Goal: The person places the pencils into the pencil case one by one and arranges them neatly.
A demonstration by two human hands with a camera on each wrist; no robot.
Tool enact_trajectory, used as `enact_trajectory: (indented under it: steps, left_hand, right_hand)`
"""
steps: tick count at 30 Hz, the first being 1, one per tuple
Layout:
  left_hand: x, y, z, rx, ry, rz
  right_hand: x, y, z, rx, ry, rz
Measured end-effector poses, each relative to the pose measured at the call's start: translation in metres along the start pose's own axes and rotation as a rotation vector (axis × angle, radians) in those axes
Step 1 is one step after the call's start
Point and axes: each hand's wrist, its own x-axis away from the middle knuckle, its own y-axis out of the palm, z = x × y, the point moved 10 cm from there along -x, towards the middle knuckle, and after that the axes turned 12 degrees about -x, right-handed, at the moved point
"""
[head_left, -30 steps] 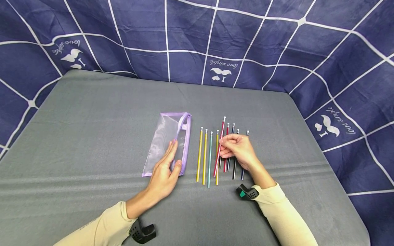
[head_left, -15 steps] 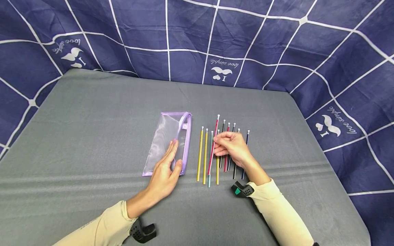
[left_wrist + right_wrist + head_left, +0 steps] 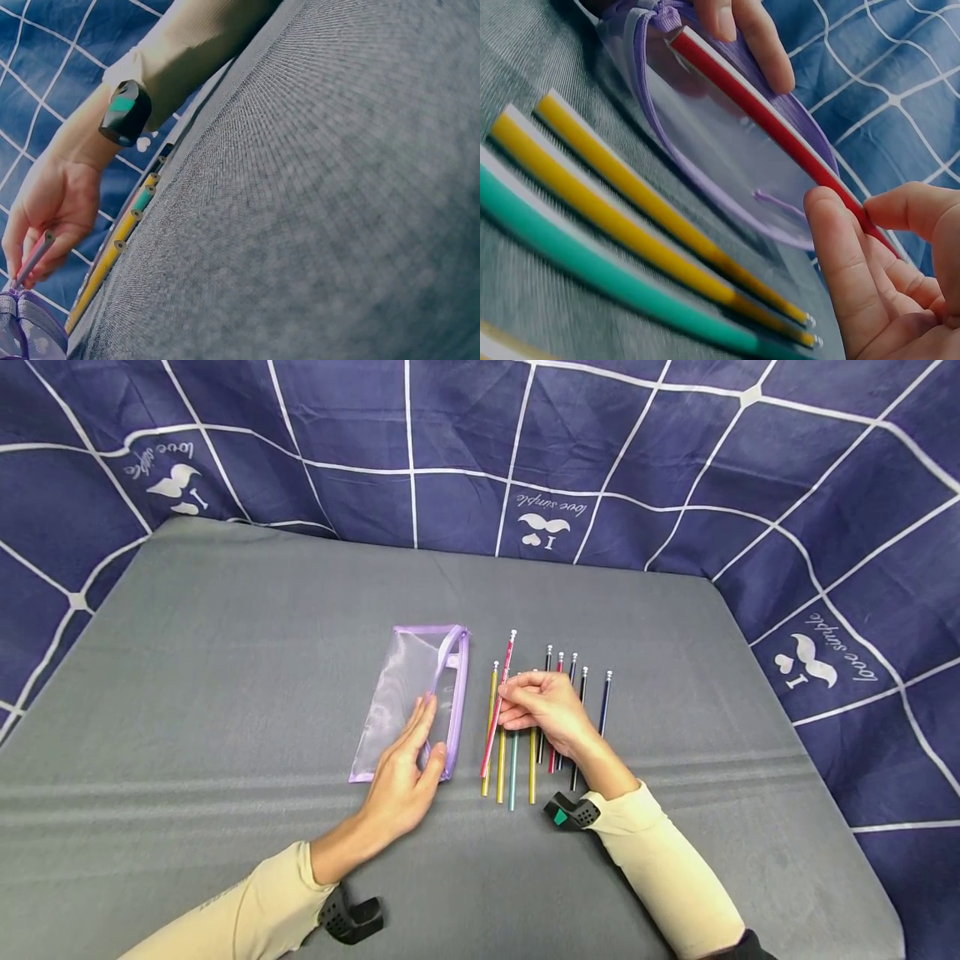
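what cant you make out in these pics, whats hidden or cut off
Head: lower end of the rightmost pencil, behind the right forearm.
Head: lettering on the left sleeve, too small.
Left wrist: most of the pouch, cut off at bottom left.
Right wrist: eraser end of the held red pencil, behind the right hand.
Right wrist: most of the left hand, past the top edge.

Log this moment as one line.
right hand: pinches red pencil | left hand: touches pouch | pouch: mouth open | other pencils: on table
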Motion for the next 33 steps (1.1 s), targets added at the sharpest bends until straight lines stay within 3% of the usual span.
enact_trajectory:
  steps: [8, 20, 33]
  left_hand:
    - [-0.001, -0.002, 0.001, -0.004, 0.024, 0.018]
    - [-0.002, 0.000, 0.000, -0.007, -0.002, 0.001]
    - [-0.002, 0.001, -0.001, 0.004, -0.023, -0.020]
  right_hand:
    - [-0.008, 0.014, 0.002, 0.005, -0.008, 0.010]
    - [-0.016, 0.028, 0.009, -0.011, -0.017, 0.031]
    - [-0.016, 0.052, 0.023, 0.014, 0.032, -0.019]
